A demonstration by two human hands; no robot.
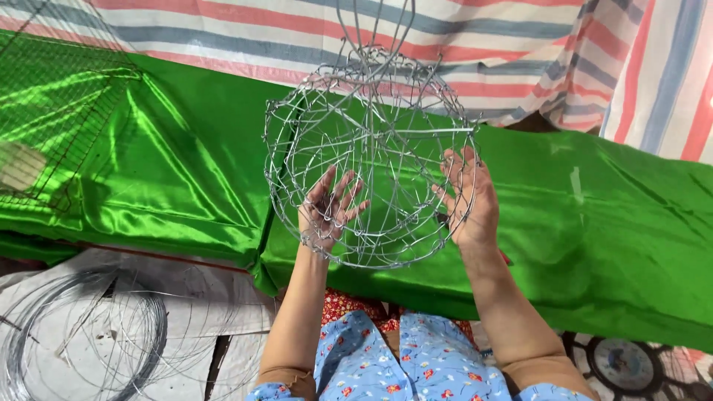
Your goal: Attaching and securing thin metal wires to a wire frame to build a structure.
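Nearest, blue floral sleeves (416,364) cover the lap, with a coil of loose wire (82,334) lying to the left. Both forearms rise upright. The left hand (327,212) reaches inside the round wire basket frame (371,156), fingers spread and released, touching the mesh. The right hand (468,200) cups the frame's outer rim, fingers grasping wire. Behind lies green satin cloth (186,163), then striped tarpaulin (520,44).
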